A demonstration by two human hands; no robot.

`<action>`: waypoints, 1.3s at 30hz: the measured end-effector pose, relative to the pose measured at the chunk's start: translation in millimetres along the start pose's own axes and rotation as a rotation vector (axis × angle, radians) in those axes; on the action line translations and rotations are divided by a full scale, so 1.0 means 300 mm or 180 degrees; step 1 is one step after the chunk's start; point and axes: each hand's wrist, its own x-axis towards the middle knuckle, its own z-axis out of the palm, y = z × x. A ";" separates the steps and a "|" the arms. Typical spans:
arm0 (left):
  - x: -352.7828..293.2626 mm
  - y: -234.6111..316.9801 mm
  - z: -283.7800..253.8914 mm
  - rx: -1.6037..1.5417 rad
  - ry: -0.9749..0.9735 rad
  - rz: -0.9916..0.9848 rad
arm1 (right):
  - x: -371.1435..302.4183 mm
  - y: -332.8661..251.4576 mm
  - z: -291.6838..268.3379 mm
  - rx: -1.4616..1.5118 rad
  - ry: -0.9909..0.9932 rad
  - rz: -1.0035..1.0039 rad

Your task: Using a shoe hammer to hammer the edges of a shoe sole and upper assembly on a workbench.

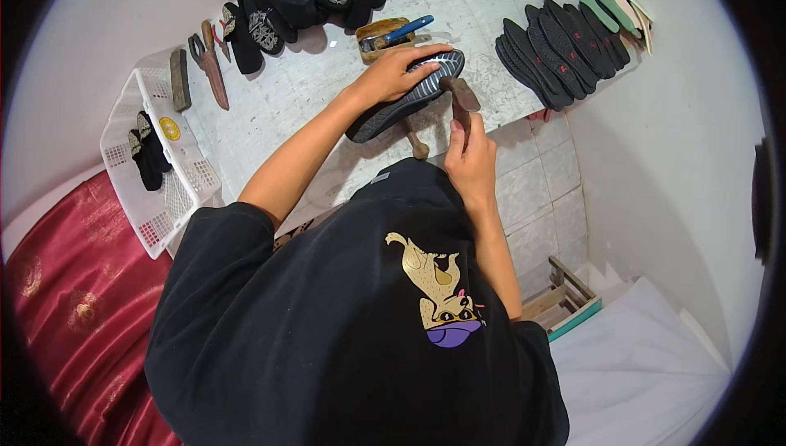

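Observation:
Under my left hand [395, 76] lies a black slipper [378, 120], sole up, showing a ribbed tread with pale grooves toward its far end. My left fingers wrap over that sole and grip it. In my right hand [473, 155] is a hammer [463, 96], held by its handle, its head at the right edge of the sole; whether it touches cannot be made out. A rod with a rounded brown end [420, 150] sticks out from beneath the slipper toward me. Just beyond the slipper sits a wooden box [370, 55] with a blue-handled tool [409, 29] across it.
Black slippers [282, 8] line the table's [270, 110] far left. Scissors [196, 49], a sheathed knife [214, 78] and a dark block [179, 79] lie left, by a white basket [124, 135] holding slippers. Several black soles [561, 53] and green ones [610, 0] lie right.

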 end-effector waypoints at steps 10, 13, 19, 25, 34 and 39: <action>0.052 0.007 0.003 0.0005 -0.0068 -0.0098 | 0.006 -0.013 0.017 0.0157 0.0025 -0.0371; 0.079 -0.007 0.005 0.0001 -0.0087 -0.0023 | 0.009 -0.004 0.010 0.0030 -0.0079 -0.0285; 0.133 -0.035 0.032 0.0128 -0.0139 0.0277 | 0.016 0.001 0.017 0.0005 -0.0177 -0.0137; 0.130 -0.022 0.015 0.0130 -0.0268 0.0189 | 0.022 0.032 0.033 -0.0021 -0.0109 -0.0308; -0.020 -0.088 -0.019 0.0155 -0.0200 -0.0740 | 0.037 0.027 0.000 0.0057 -0.0214 -0.0191; -0.011 -0.130 -0.004 -0.0239 -0.0256 -0.0653 | 0.022 -0.008 0.003 0.0401 0.0070 -0.0613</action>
